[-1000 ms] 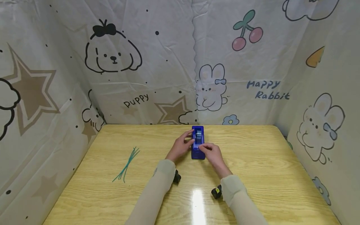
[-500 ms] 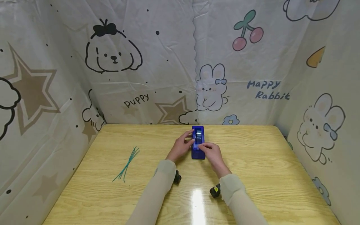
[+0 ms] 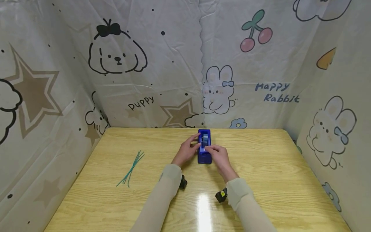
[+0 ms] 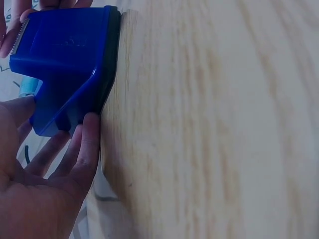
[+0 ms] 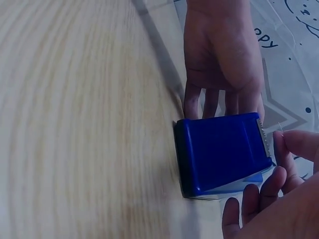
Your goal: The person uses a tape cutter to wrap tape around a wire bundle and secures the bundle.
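Observation:
A blue tape dispenser (image 3: 204,158) stands on the table, its toothed cutter (image 5: 263,138) towards the person. Inside it sits a roll of clear tape (image 3: 205,139). My left hand (image 3: 186,151) holds the dispenser by its left side; in the left wrist view the thumb lies above and the fingers bend against the body. Just over the cutter, my right hand (image 3: 219,158) pinches a thin clear edge, seemingly the tape end (image 5: 280,128), between thumb and forefinger. Its other fingers are loosely bent beside the dispenser.
Several thin green strands (image 3: 131,170) lie crossed in a loose bunch on the left of the wooden table (image 3: 275,180). A printed cloth (image 3: 174,64) hangs behind the table and along both sides. Black wrist cameras (image 3: 221,195) sit under the sleeves.
The right fingertips have risen slightly from the cutter towards the tape roll. My left hand and the dispenser have stayed put.

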{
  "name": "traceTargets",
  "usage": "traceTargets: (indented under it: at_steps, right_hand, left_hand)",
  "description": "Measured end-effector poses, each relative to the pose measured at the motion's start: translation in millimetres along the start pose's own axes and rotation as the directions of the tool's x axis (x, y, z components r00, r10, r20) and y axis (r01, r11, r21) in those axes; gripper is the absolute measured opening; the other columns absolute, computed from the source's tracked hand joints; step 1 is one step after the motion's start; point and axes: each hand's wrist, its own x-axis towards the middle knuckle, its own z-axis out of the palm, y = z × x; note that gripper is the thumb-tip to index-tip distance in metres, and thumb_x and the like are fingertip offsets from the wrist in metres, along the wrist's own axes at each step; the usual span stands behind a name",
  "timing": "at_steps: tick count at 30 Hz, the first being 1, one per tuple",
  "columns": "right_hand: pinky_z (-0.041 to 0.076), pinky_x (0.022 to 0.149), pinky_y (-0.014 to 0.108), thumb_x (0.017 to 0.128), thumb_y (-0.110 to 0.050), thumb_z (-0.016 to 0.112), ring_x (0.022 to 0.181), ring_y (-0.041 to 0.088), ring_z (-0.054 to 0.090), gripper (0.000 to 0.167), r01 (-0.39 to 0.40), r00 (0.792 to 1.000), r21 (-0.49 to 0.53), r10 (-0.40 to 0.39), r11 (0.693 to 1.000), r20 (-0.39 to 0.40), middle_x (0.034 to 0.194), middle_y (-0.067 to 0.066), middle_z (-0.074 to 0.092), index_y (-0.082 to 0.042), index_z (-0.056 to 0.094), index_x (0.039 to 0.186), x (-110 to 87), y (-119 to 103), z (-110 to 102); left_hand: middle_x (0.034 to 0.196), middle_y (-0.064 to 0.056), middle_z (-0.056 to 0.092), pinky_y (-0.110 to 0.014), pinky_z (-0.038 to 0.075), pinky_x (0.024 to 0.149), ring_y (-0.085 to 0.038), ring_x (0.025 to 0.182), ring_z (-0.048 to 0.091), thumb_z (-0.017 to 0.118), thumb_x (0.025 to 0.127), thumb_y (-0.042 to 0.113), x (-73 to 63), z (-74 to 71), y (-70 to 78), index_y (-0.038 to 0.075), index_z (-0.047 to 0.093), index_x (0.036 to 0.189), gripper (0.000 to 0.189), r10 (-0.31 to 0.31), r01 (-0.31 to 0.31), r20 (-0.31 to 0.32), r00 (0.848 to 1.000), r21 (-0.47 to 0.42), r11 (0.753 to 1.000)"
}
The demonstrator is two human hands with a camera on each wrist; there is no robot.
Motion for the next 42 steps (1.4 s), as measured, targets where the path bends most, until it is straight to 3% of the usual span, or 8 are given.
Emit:
traceTargets:
  at_steps: [13,24,33,38,42]
  right_hand:
    - [0.043,0.106,0.045,0.101,-0.025,0.067,0.119,0.028,0.057,0.031,-0.026,1.000,-0.015,0.026,1.000,-0.003,0.128,0.017,0.068,0.004,0.074,0.107,-1.9,-1,0]
    - [0.040,0.105,0.045,0.100,-0.025,0.068,0.117,0.028,0.056,0.030,-0.021,1.000,-0.050,0.021,0.999,-0.012,0.122,0.016,0.070,0.004,0.075,0.101,-5.2,-4,-2]
    - [0.038,0.113,0.052,0.101,-0.026,0.066,0.128,0.030,0.054,0.032,-0.069,0.997,-0.031,0.069,0.997,0.020,0.133,0.018,0.066,0.004,0.074,0.108,-14.2,-11,-4]
    - [0.031,0.120,0.056,0.101,-0.024,0.065,0.136,0.033,0.049,0.034,-0.071,0.996,-0.006,0.071,0.997,0.048,0.139,0.020,0.063,0.006,0.072,0.113,-20.5,-11,-5]
    - [0.031,0.119,0.056,0.101,-0.024,0.064,0.134,0.032,0.050,0.034,-0.069,0.996,0.005,0.068,0.998,0.059,0.136,0.020,0.064,0.007,0.071,0.113,-27.9,-11,-5]
  left_hand:
    - [0.144,-0.014,0.060,-0.041,0.058,0.095,-0.031,0.121,0.067,0.059,0.107,0.024,0.3,1.5,4.6,0.030,0.047,0.156,0.050,0.009,-0.008,-0.021,1.000,0.047,0.999]
    - [0.150,-0.013,0.056,-0.044,0.056,0.100,-0.032,0.121,0.067,0.060,0.107,0.022,0.7,3.3,5.5,0.027,0.047,0.156,0.051,0.033,-0.030,-0.029,0.999,0.085,0.996]
    - [0.148,-0.014,0.058,-0.044,0.056,0.101,-0.032,0.120,0.068,0.060,0.107,0.020,0.7,2.1,5.6,0.024,0.047,0.155,0.050,0.049,-0.048,-0.024,0.998,0.064,0.997]
    - [0.148,-0.014,0.058,-0.044,0.056,0.101,-0.033,0.119,0.068,0.060,0.107,0.020,0.6,1.7,5.0,0.025,0.047,0.155,0.050,0.040,-0.038,-0.027,0.999,0.071,0.997]
    - [0.149,-0.014,0.058,-0.045,0.056,0.101,-0.032,0.120,0.068,0.059,0.107,0.021,0.5,0.4,4.7,0.027,0.046,0.155,0.050,0.034,-0.032,-0.030,0.999,0.077,0.997]
